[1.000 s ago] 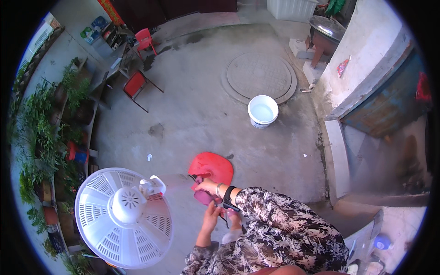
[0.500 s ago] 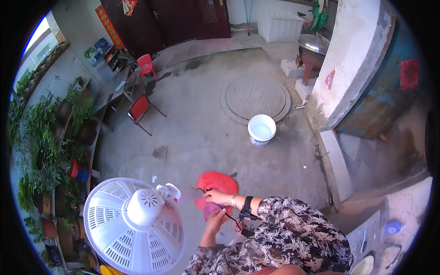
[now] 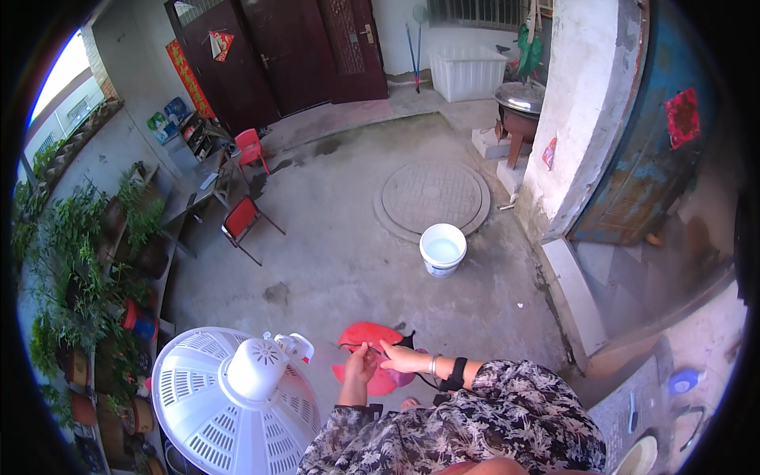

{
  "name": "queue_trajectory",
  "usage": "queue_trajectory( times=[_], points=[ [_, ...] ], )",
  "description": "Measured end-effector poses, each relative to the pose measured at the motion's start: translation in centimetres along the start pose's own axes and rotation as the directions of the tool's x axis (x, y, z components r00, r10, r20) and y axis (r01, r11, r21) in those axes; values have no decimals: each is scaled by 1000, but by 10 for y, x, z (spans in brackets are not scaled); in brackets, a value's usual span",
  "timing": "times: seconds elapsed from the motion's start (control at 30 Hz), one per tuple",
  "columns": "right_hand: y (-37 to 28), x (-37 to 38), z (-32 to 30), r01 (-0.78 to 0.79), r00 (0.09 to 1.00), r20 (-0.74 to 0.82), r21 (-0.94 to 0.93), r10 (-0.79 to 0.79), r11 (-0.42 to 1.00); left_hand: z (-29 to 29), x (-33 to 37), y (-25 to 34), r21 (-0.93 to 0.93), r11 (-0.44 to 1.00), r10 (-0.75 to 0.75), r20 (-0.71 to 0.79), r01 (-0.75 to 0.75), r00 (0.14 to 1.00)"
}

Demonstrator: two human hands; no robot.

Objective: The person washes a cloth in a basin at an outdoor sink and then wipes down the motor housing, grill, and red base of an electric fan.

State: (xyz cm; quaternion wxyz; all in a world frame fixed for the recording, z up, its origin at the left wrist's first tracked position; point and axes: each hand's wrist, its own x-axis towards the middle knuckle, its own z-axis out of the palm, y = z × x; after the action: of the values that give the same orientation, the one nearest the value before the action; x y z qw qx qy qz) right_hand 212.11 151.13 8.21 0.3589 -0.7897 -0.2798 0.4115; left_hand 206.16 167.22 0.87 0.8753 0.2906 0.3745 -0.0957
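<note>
Red fan blades [image 3: 372, 336] sit in our hands: left hand [image 3: 362, 366] grips one, right hand [image 3: 400, 358] pinches another (fan grille [image 3: 229, 404] beside us).

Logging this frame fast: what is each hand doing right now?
Left hand: closed on the red plastic fan blade.
Right hand: on the same blade; grip cannot be told.

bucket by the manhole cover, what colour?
White bucket, pale water inside; the head view shows it clearly.

Home courtyard: potted plants [image 3: 79, 285], doors [image 3: 301, 47].
</note>
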Motion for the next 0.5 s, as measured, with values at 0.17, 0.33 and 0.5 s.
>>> queue_trajectory(
  times=[0.17, 0.33, 0.5],
  points=[
    [39, -36, -33, 131, 991, 31, -29, -130, 991, 16, 19, 24, -281, 942, 186, -12, -182, 982],
    [88, -97, -58, 219, 974, -47, -37, -220, 975, 22, 28, 45, -325, 907, 255, -87, -269, 963],
    [143, -165, -84, -61, 992, -96, 149, 76, 987, 9, 38, 80, -456, 784, 445, -61, -422, 893]
  ],
)
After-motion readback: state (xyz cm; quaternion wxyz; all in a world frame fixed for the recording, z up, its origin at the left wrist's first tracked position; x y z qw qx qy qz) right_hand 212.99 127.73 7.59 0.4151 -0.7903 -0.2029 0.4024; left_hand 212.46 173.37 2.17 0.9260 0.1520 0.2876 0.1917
